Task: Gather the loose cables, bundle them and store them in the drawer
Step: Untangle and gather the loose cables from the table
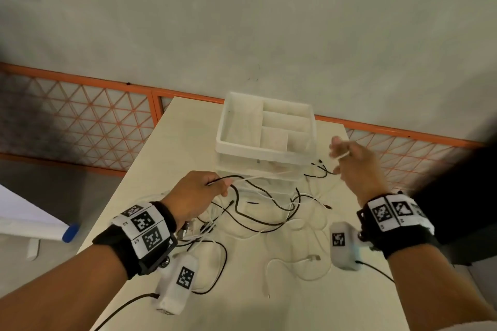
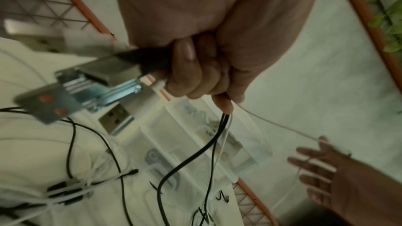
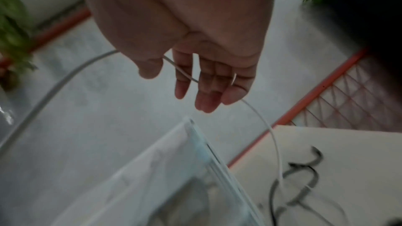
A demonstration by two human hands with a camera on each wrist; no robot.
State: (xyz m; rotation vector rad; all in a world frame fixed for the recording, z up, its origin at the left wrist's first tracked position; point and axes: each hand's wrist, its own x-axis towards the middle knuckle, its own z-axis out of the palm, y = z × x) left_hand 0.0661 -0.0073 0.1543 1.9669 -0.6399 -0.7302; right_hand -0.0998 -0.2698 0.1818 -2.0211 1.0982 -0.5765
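Note:
Black and white cables [image 1: 258, 212] lie tangled on the cream table [image 1: 188, 137]. My left hand [image 1: 196, 196] is fisted round several of them; in the left wrist view its fingers [image 2: 195, 75] grip black and white strands [image 2: 222, 126], with USB plugs [image 2: 115, 121] sticking out behind. One thin white cable [image 2: 282, 129] runs taut to my right hand [image 1: 355, 161], raised beside the drawer unit [image 1: 265, 140]. In the right wrist view that white cable [image 3: 185, 73] lies across the straight, spread fingers [image 3: 206, 88] and drops to the table. The clear drawer unit has a white divided tray on top.
An orange-framed mesh fence [image 1: 80, 121] runs behind the table along a grey wall. Loose cable ends [image 1: 320, 169] lie right of the drawer unit, and a white USB cable [image 1: 295, 263] lies near the front. Green plants [image 3: 13, 32] show at the edges of the wrist views.

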